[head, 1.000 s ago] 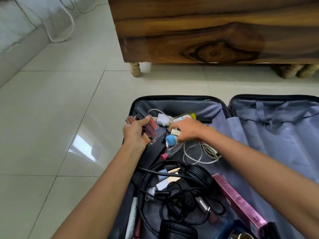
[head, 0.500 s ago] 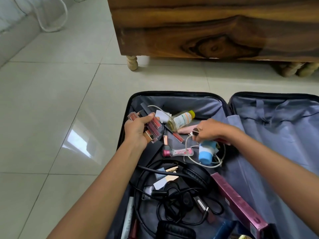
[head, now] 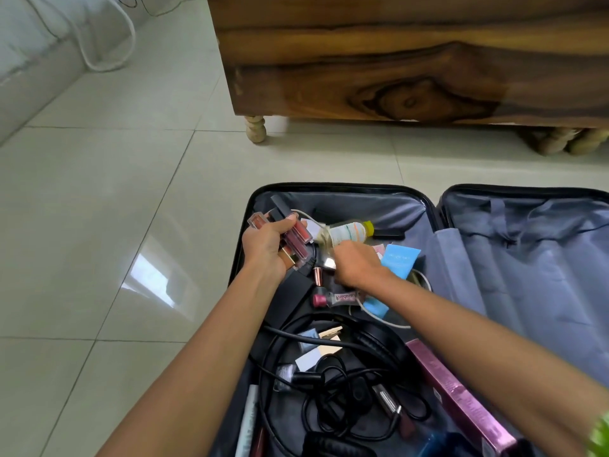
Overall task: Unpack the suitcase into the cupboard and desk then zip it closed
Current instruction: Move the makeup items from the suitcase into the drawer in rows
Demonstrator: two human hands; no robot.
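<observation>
Left hand [head: 267, 249] clamped around bundled lip glosses [head: 298, 240]; right hand [head: 354, 267] curled over small tubes, grip unclear. Best adding one piece at a time, clear of white cable [head: 379, 316].

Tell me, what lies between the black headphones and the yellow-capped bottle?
In the head view, between headphones and bottle: the right hand, a pink-capped tube and white cable.

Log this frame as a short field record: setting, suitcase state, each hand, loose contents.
setting: tiled floor, wooden cabinet behind
suitcase: lying open, still holding items
left hand: grips a bundle of lip gloss tubes
right hand: down among small items, grasp unclear
loose contents: yellow-capped bottle, black headphones, pink box
</observation>
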